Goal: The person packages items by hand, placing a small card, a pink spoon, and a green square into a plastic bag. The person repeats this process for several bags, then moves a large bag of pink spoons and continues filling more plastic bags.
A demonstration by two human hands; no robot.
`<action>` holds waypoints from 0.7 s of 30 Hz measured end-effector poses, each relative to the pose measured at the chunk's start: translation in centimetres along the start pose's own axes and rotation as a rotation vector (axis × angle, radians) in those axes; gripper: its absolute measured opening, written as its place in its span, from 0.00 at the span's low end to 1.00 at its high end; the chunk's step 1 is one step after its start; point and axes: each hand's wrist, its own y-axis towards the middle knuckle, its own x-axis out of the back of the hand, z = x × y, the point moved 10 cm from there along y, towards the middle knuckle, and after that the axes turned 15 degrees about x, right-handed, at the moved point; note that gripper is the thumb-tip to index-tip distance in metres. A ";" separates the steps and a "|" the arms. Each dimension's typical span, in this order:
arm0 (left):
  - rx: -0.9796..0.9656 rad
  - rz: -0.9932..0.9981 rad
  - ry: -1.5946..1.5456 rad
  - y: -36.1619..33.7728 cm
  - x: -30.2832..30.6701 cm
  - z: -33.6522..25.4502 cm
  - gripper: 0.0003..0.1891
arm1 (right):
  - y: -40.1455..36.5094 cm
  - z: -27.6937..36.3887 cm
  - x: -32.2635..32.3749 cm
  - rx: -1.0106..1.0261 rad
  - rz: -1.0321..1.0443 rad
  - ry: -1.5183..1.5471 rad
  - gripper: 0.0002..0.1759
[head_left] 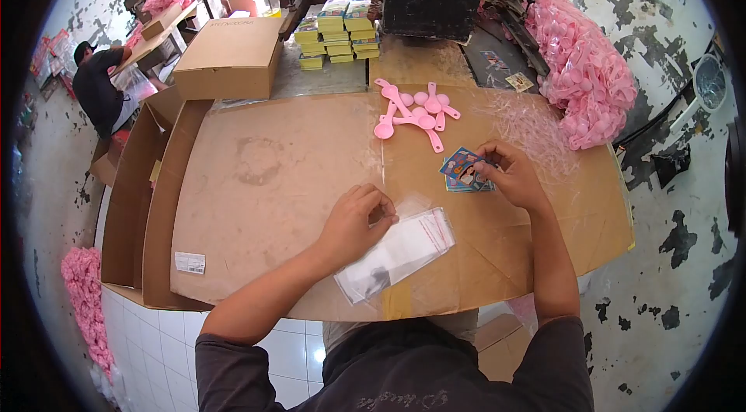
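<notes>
Head view: the right hand [509, 171] pinches a printed card [465, 167] over a card stack [460, 188] on the cardboard [272, 233], while the loosely curled left hand [359, 216] touches clear plastic bags [404, 249], its grip unclear.

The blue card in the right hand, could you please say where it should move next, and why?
I would probably bring the blue card toward the clear bags, since the right hand pinches it and the left hand is at their edge.

Bright scene, washed-out glare at upper left, fisheye bending, black rounded corners.
</notes>
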 end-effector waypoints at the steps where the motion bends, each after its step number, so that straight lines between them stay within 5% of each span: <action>1: 0.090 0.033 -0.092 0.2 -0.1 0.5 0.10 | -0.1 0.4 -0.6 0.012 0.019 0.090 0.09; 6: 0.182 0.044 -0.198 0.2 -0.1 1.1 0.10 | -1.5 1.9 -6.6 0.085 0.263 0.326 0.10; 10: 0.171 0.036 -0.156 0.2 0.0 1.3 0.09 | -1.7 3.5 -10.4 0.169 0.479 -0.176 0.12; 17: 0.314 0.033 -0.237 0.2 0.0 2.9 0.10 | -1.7 4.3 -11.0 0.323 0.496 -0.251 0.13; 21: 0.356 0.099 -0.577 0.6 -0.7 4.2 0.17 | -1.9 3.8 -11.0 0.304 0.476 -0.241 0.12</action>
